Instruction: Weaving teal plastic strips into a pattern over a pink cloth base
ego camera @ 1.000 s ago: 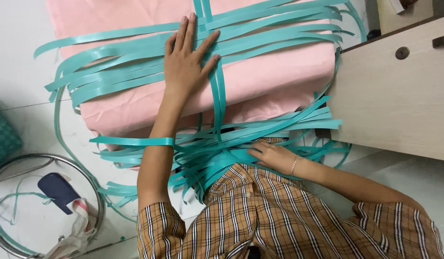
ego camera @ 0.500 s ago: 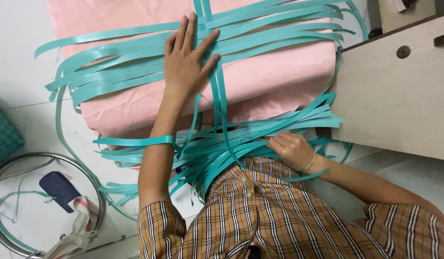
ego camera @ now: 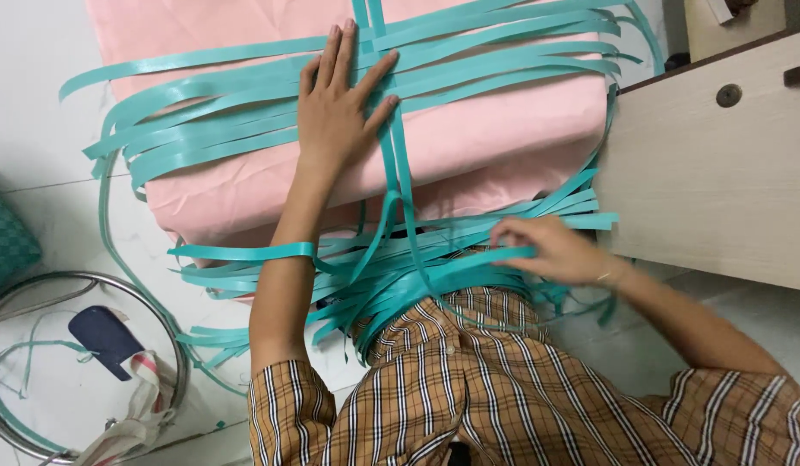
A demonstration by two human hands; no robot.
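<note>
The left hand lay flat, fingers spread, on teal straps crossing the pink bundle; at four o'clock, the right hand pinched loose strap ends, strapping seemingly unfinished.

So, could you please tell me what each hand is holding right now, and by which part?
The right hand pinches a teal strip partway along its length. The left hand holds nothing; it presses flat on the strips lying across the pink bundle.
</note>
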